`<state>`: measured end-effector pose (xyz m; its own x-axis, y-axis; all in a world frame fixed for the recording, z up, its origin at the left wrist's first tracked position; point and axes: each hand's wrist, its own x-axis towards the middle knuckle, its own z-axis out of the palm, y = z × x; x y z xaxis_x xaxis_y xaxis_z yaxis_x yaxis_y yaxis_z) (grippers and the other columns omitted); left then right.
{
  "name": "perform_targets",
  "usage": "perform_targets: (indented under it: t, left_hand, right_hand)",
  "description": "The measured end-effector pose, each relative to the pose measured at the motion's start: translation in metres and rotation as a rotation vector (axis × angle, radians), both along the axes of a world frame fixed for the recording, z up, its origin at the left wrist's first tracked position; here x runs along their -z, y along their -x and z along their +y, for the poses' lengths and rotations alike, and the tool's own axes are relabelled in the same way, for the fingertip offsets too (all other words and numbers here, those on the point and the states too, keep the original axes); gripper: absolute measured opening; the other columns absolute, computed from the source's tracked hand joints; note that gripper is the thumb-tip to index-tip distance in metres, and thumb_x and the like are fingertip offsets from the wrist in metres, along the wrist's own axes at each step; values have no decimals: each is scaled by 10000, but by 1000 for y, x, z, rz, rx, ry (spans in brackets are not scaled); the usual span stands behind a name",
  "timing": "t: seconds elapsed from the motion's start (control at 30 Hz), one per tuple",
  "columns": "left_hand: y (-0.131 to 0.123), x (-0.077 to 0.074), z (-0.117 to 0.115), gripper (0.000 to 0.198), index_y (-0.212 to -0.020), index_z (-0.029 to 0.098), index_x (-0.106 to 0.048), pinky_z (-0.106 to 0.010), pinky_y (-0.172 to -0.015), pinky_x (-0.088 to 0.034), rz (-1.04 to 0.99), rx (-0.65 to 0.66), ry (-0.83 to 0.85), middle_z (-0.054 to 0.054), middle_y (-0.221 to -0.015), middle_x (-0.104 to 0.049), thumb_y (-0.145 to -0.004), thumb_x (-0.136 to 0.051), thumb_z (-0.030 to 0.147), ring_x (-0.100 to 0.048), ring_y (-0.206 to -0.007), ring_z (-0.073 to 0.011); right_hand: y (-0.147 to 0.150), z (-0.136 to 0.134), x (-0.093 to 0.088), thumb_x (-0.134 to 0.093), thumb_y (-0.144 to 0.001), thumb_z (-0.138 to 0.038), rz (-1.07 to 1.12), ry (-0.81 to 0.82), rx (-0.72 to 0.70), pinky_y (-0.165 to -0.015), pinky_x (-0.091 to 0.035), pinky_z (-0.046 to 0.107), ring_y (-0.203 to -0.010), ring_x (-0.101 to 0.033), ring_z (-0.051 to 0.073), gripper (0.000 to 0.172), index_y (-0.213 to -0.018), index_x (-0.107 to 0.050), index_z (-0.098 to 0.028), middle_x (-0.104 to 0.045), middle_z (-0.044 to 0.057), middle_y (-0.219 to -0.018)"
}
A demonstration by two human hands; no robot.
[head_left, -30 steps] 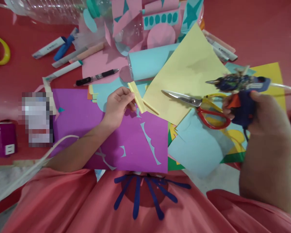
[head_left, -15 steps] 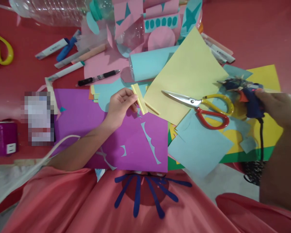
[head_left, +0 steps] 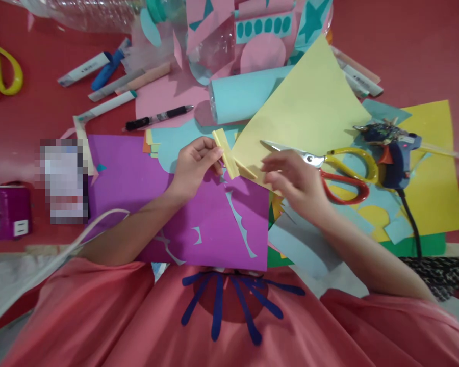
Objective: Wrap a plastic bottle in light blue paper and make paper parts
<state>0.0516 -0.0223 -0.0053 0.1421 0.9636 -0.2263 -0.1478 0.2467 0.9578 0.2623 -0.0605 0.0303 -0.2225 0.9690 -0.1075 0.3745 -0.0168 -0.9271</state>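
Observation:
My left hand (head_left: 199, 165) pinches a folded strip of pale yellow paper (head_left: 225, 154) between thumb and fingers, above the purple sheet (head_left: 214, 219). Just right of it, a thin yellow paper stick (head_left: 246, 168) lies slantwise; whether it touches the strip I cannot tell. My right hand (head_left: 294, 181) is empty, fingers apart and bent, near that stick's right end. Partly behind this hand are scissors (head_left: 350, 176) with one yellow and one red handle, blades apart from the paper strip. A blue glue gun (head_left: 398, 160) rests on the papers farther right.
A large yellow sheet (head_left: 298, 102) and a light-blue paper-covered cylinder (head_left: 248, 94) lie ahead. Markers (head_left: 86, 69) and a black pen (head_left: 158, 118) are at the left. A decorated pink paper piece (head_left: 263, 53) stands at the back. The glue gun's black cord (head_left: 413, 219) runs toward the front edge.
My right hand has let go of the glue gun and moved left toward the yellow strip. The left hand still grips the strip. The view has shifted slightly.

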Motion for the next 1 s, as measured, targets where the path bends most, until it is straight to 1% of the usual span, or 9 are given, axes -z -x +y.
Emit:
perform_targets:
  t: [0.03,0.1,0.2,0.3,0.4,0.53,0.7,0.87,1.0]
  left_hand:
    - [0,0,0,317,-684,195,-487,-145,-362,-377,4,2,-4,72,-480,-581,-750,-755,352,-565,-391,-63]
    - [0,0,-2,333,-694,194,-495,-149,-372,-395,4,7,-16,67,-509,-595,-741,-765,383,-574,-403,-63]
    - [-3,-3,-5,356,-699,194,-513,-162,-432,-465,-5,24,-24,65,-541,-611,-718,-780,427,-587,-428,-64]
    - [-7,-6,-9,366,-697,197,-532,-175,-461,-501,-45,62,-14,60,-535,-628,-698,-791,455,-601,-439,-76]
    - [-10,-7,-12,364,-702,196,-544,-180,-489,-531,-77,77,-10,47,-567,-661,-695,-794,462,-634,-471,-86]
    - [-9,-4,-13,375,-723,202,-552,-190,-522,-558,-45,67,-39,50,-587,-657,-696,-781,498,-668,-521,-101]
    - [-9,-4,-11,370,-767,199,-558,-193,-544,-572,-9,65,-30,49,-598,-640,-700,-785,484,-696,-568,-117]
    - [-8,-3,-10,417,-768,194,-545,-193,-552,-574,-26,97,-42,30,-631,-668,-686,-793,519,-708,-586,-127]
    - [-5,-1,-9,409,-778,188,-535,-176,-519,-543,-12,136,-85,23,-646,-687,-699,-789,499,-703,-585,-118]
  right_hand:
    - [12,3,3,-613,-820,-499,13,0,-42,-552,-444,267,-652,-574,125,302,-958,-577,-233,-622,27,-851]
    - [30,8,10,-671,-781,-489,-26,-64,-62,-562,-422,270,-620,-518,113,316,-919,-563,-225,-592,11,-805]
    - [39,13,19,-727,-745,-468,-105,-191,-63,-602,-404,286,-634,-478,122,316,-780,-527,-226,-546,-3,-738]
    - [39,13,25,-703,-773,-457,-109,-258,-70,-632,-396,304,-651,-471,143,349,-676,-456,-230,-505,-5,-668]
    - [36,13,26,-648,-811,-427,-89,-272,-60,-637,-389,312,-633,-459,146,336,-645,-433,-230,-487,-6,-632]
    - [31,16,25,-612,-819,-384,-55,-246,-62,-624,-387,315,-620,-450,144,262,-660,-474,-229,-506,-2,-640]
    - [27,18,26,-594,-831,-376,-19,-262,-70,-653,-406,327,-669,-493,154,209,-698,-533,-227,-554,13,-688]
    - [23,21,28,-575,-856,-439,-24,-251,-38,-634,-397,306,-655,-501,142,257,-720,-558,-222,-562,12,-682]
    - [18,27,35,-607,-857,-431,81,-356,-62,-570,-360,267,-603,-473,110,260,-735,-591,-202,-546,-7,-641]
